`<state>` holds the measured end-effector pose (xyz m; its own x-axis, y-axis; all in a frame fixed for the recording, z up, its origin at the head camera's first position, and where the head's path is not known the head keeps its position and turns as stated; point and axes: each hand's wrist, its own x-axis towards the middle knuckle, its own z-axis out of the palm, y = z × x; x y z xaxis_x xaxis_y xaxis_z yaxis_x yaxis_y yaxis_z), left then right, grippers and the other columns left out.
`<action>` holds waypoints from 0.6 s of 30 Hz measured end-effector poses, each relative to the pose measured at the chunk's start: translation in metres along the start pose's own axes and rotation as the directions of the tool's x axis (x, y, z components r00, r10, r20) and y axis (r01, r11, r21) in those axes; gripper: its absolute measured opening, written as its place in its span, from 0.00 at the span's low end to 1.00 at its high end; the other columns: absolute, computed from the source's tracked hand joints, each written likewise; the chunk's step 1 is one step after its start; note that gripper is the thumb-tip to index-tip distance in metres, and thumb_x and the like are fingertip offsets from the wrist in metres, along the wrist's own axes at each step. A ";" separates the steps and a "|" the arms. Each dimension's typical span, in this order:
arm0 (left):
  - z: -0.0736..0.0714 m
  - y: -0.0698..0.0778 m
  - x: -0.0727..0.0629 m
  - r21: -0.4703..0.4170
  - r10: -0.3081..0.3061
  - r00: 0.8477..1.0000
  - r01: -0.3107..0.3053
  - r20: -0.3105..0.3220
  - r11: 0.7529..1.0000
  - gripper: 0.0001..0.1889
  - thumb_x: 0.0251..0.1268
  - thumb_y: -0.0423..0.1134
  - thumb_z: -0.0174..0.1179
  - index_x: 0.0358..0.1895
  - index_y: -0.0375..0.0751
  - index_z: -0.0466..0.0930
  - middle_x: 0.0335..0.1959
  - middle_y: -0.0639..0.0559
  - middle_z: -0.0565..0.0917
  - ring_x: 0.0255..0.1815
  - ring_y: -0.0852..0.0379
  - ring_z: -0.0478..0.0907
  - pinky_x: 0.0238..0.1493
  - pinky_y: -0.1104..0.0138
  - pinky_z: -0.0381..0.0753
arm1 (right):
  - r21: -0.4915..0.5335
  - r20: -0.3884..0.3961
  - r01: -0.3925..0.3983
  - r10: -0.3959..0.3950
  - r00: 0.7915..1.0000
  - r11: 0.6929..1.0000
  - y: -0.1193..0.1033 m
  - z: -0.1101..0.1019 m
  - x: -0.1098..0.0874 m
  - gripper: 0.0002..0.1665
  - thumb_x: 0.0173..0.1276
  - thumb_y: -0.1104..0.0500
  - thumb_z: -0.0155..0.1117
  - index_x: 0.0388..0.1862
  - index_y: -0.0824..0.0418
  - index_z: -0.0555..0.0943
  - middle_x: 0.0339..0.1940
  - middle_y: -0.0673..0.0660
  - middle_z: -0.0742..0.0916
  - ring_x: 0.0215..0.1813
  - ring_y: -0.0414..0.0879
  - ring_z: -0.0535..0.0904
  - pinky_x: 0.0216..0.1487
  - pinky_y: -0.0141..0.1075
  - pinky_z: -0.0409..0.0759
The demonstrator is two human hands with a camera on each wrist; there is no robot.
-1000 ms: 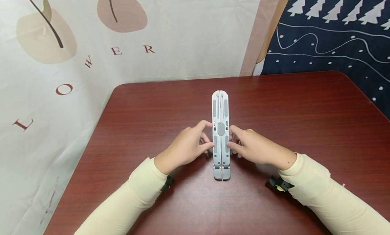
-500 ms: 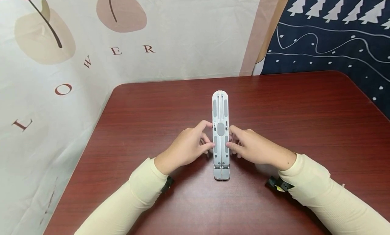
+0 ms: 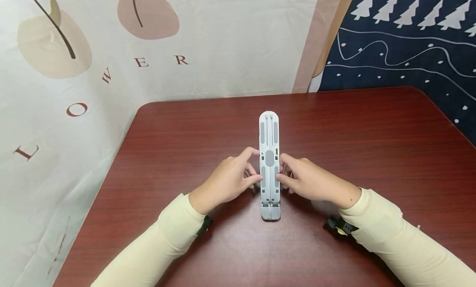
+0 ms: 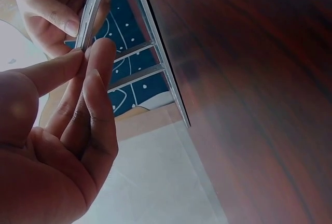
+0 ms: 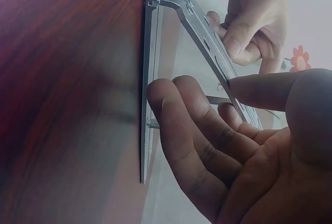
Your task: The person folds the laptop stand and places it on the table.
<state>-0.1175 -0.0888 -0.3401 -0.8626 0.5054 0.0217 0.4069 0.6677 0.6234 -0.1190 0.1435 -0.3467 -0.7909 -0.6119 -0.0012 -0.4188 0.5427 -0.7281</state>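
A silver laptop stand (image 3: 269,130) with grey pads lies lengthwise on the table, its two halves side by side in a narrow strip. My left hand (image 3: 230,177) pinches its left edge between thumb and fingers. From the other side, my right hand (image 3: 310,177) grips the right edge, thumb on the upper face. The right wrist view shows the sloping upper bar (image 5: 207,42) raised off the base rail (image 5: 149,68), joined by a hinge at one end. Thin struts (image 4: 137,76) link the parts in the left wrist view.
The reddish-brown wooden table (image 3: 186,130) has rounded far corners. Behind it hang a pale cloth printed with letters (image 3: 141,62) and a dark blue cloth with white trees (image 3: 401,39). A black strap (image 3: 342,225) is at the right wrist.
The thin gap between the stand's two halves has narrowed, and their near ends now meet. Both hands keep their hold in almost the same place.
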 end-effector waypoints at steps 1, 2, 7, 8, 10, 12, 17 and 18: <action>0.000 0.000 0.000 0.000 0.002 1.000 -0.002 0.000 1.000 0.28 0.65 0.39 0.68 0.65 0.43 0.66 0.28 0.56 0.89 0.22 0.70 0.82 0.44 0.64 0.81 | 0.002 0.000 0.001 -0.001 1.000 1.000 0.000 0.000 0.000 0.06 0.74 0.63 0.59 0.41 0.61 0.70 0.27 0.54 0.88 0.22 0.39 0.80 0.24 0.32 0.78; 0.000 0.000 0.000 0.002 0.005 1.000 -0.005 -0.001 1.000 0.28 0.65 0.39 0.68 0.65 0.43 0.66 0.28 0.56 0.89 0.22 0.70 0.82 0.44 0.64 0.81 | 0.004 0.000 0.001 -0.001 1.000 1.000 0.000 0.000 0.000 0.06 0.74 0.63 0.59 0.41 0.61 0.70 0.27 0.54 0.88 0.22 0.39 0.80 0.24 0.32 0.78; 0.000 -0.001 0.001 0.008 0.012 1.000 -0.012 -0.005 1.000 0.28 0.65 0.40 0.68 0.65 0.44 0.66 0.28 0.56 0.89 0.22 0.72 0.80 0.43 0.64 0.82 | 0.013 -0.001 -0.002 0.002 1.000 1.000 0.000 0.000 0.000 0.06 0.74 0.63 0.59 0.40 0.62 0.70 0.26 0.55 0.87 0.22 0.40 0.81 0.24 0.32 0.78; -0.001 -0.001 0.001 0.010 0.011 1.000 -0.011 -0.006 1.000 0.28 0.65 0.40 0.68 0.65 0.45 0.66 0.28 0.56 0.89 0.22 0.73 0.80 0.42 0.64 0.82 | 0.013 -0.002 -0.003 0.003 1.000 1.000 0.000 0.000 0.000 0.06 0.74 0.63 0.59 0.40 0.62 0.70 0.26 0.55 0.87 0.22 0.40 0.81 0.24 0.32 0.78; -0.001 -0.002 0.001 0.009 0.005 1.000 -0.005 -0.005 1.000 0.28 0.65 0.40 0.68 0.65 0.45 0.66 0.28 0.56 0.89 0.22 0.73 0.80 0.42 0.65 0.82 | 0.012 -0.002 -0.005 0.005 1.000 1.000 0.000 0.000 0.000 0.06 0.74 0.63 0.59 0.40 0.62 0.70 0.26 0.55 0.87 0.22 0.40 0.81 0.24 0.32 0.78; 0.000 -0.002 0.001 0.004 0.000 1.000 0.000 -0.002 1.000 0.28 0.65 0.41 0.68 0.65 0.45 0.66 0.28 0.56 0.89 0.22 0.73 0.80 0.41 0.65 0.82 | 0.009 -0.003 -0.007 0.007 1.000 1.000 0.000 0.001 0.000 0.06 0.74 0.63 0.59 0.40 0.62 0.70 0.25 0.55 0.87 0.21 0.40 0.80 0.24 0.32 0.78; 0.000 -0.002 0.001 0.001 -0.004 1.000 0.004 0.001 1.000 0.28 0.65 0.41 0.68 0.65 0.46 0.67 0.27 0.57 0.89 0.22 0.72 0.80 0.41 0.65 0.82 | 0.005 -0.004 -0.011 0.011 1.000 1.000 0.000 0.001 0.001 0.06 0.73 0.63 0.59 0.40 0.62 0.70 0.25 0.55 0.87 0.21 0.40 0.80 0.23 0.32 0.78; 0.000 -0.002 0.001 0.002 -0.004 1.000 0.004 0.002 1.000 0.28 0.65 0.41 0.68 0.65 0.46 0.66 0.27 0.57 0.89 0.22 0.72 0.80 0.42 0.65 0.82 | 0.004 -0.005 -0.013 0.013 1.000 1.000 0.000 0.001 0.001 0.06 0.73 0.64 0.59 0.40 0.62 0.70 0.25 0.55 0.87 0.21 0.40 0.80 0.23 0.32 0.78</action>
<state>-0.1192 -0.0900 -0.3414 -0.8635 0.5040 0.0174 0.4040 0.6706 0.6222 -0.1191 0.1426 -0.3471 -0.7987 -0.6017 -0.0068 -0.4068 0.5483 -0.7307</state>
